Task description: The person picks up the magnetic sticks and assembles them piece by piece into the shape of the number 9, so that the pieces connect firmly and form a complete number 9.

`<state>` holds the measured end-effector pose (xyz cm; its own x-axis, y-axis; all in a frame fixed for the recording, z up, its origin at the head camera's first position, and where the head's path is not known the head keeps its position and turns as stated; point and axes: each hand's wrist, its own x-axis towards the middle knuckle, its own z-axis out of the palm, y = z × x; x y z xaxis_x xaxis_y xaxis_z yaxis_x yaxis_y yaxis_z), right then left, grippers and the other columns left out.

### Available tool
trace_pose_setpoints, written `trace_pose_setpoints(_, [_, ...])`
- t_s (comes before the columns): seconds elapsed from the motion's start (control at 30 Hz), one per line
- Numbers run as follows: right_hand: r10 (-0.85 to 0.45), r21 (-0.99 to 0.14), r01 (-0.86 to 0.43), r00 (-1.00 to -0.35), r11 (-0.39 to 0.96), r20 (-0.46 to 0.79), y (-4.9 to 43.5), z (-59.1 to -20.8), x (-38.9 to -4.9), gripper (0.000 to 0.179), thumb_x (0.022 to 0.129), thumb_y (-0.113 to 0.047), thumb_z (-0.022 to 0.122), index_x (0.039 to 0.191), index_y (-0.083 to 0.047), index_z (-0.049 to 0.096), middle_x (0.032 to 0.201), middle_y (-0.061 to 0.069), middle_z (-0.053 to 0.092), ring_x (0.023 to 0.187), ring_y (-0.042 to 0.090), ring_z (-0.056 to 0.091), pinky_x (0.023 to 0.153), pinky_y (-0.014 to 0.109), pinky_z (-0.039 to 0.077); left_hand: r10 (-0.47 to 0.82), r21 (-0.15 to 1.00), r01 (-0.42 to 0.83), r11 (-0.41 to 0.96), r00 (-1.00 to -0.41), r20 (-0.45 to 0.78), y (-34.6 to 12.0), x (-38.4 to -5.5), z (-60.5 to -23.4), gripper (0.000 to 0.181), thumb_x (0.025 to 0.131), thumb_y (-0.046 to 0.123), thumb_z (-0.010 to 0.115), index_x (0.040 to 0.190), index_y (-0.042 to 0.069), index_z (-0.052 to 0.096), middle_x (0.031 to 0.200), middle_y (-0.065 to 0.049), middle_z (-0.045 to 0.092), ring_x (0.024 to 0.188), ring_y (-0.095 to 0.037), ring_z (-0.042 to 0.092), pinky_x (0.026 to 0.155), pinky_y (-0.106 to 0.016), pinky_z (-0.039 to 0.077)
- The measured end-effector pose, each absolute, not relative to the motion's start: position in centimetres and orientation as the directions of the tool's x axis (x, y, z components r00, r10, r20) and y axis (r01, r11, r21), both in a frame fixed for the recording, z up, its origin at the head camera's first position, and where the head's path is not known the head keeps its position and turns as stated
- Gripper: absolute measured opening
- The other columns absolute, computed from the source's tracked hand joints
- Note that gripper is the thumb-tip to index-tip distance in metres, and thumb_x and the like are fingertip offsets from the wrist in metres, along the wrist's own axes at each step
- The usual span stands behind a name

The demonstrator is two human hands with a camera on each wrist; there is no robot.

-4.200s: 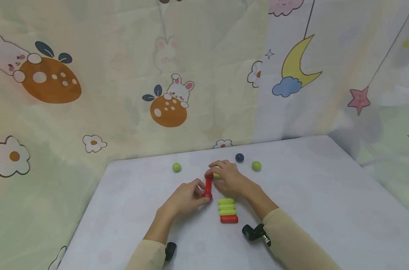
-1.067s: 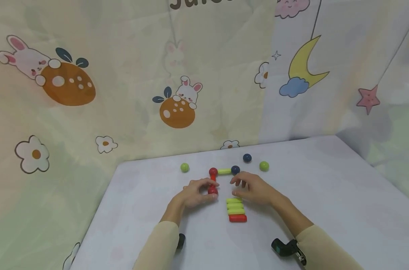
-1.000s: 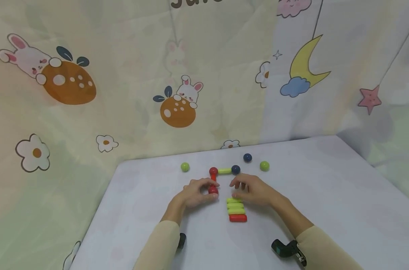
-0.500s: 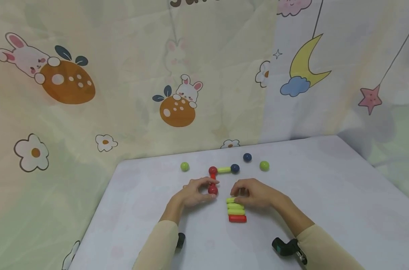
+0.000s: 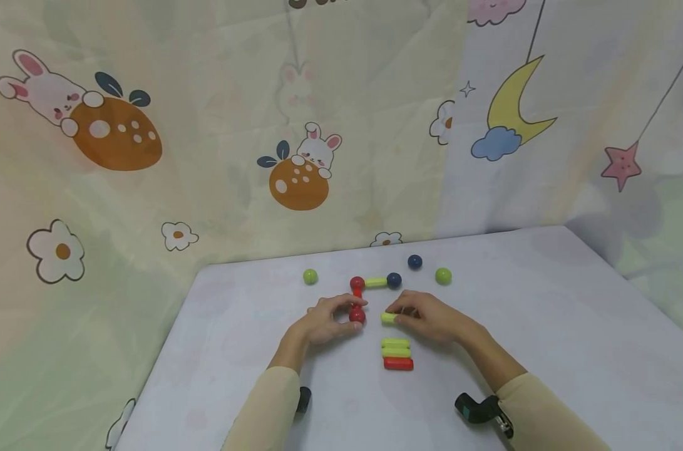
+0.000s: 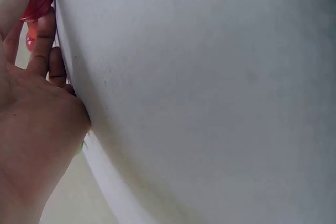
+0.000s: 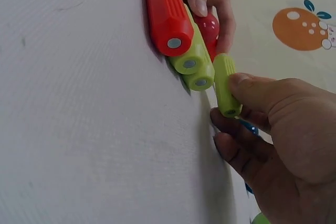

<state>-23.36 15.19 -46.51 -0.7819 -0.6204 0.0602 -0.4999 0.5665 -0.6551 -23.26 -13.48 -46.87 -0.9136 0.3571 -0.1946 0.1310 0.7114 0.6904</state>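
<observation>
My left hand [image 5: 323, 322] holds the near red ball [image 5: 357, 315] between thumb and fingers. A red rod [image 5: 357, 292] runs from it to a far red ball [image 5: 357, 283]. From there a yellow-green rod [image 5: 376, 282] reaches right to a dark blue ball [image 5: 394, 280]. My right hand [image 5: 428, 316] pinches another yellow-green rod [image 7: 226, 85] by thumb and fingers, just right of the near red ball and apart from it. Metal discs show at the ends of the loose rods in the right wrist view.
Nearer me lie two yellow-green rods [image 5: 395, 348] and a red rod [image 5: 398, 364], side by side. At the back are a green ball [image 5: 310, 276] on the left, a dark blue ball [image 5: 414, 262] and another green ball [image 5: 443, 275]. A patterned cloth [image 5: 217, 188] hangs behind the white table [image 5: 251, 300].
My right hand has come back from the joined pieces, taken the farthest yellow-green rod from the row and moved it away from the row. My left hand stays at the near red ball.
</observation>
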Motion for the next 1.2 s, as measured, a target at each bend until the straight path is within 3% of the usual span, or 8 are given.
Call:
trace_pose_setpoints(0.33, [-0.618, -0.707, -0.507, -0.776, 0.493, 0.125, 14.4, -46.8, -23.5, 0.021, 0.099, -0.017, 0.069, 0.119, -0.02, 0.071, 0.111, -0.012, 0.068, 0.104, 0.01, 0.063, 0.094, 0.032, 0.055, 0.361, 0.701, 0.131, 0.701, -0.913, -0.19, -13.5, -23.3, -47.0, 0.045, 0.09, 0.04, 0.078, 0.13, 0.052, 0.061, 0.141, 0.009, 0.057, 0.137, -0.026, 0.04, 0.113, -0.072, 0.025])
trace_pose_setpoints(0.7, [-0.627, -0.727, -0.519, -0.763, 0.451, 0.156, 13.0, -47.5, -23.8, 0.02, 0.098, -0.019, 0.069, 0.118, -0.019, 0.071, 0.11, -0.01, 0.07, 0.101, 0.01, 0.063, 0.092, 0.032, 0.054, 0.349, 0.7, 0.119, 0.704, -0.917, -0.195, -13.4, -23.4, -46.7, 0.049, 0.09, 0.04, 0.078, 0.134, 0.052, 0.06, 0.143, 0.007, 0.057, 0.138, -0.027, 0.039, 0.112, -0.07, 0.029])
trace_pose_setpoints(1.2, [-0.593, -0.712, -0.493, -0.794, 0.5, 0.134, 12.6, -47.7, -24.0, 0.02, 0.097, -0.023, 0.072, 0.117, -0.022, 0.072, 0.105, -0.012, 0.068, 0.096, 0.009, 0.062, 0.09, 0.03, 0.054, 0.362, 0.707, 0.133, 0.694, -0.914, -0.183, -13.6, -23.7, -47.0, 0.048, 0.089, 0.04, 0.079, 0.132, 0.05, 0.062, 0.14, 0.009, 0.058, 0.137, -0.024, 0.042, 0.114, -0.072, 0.023])
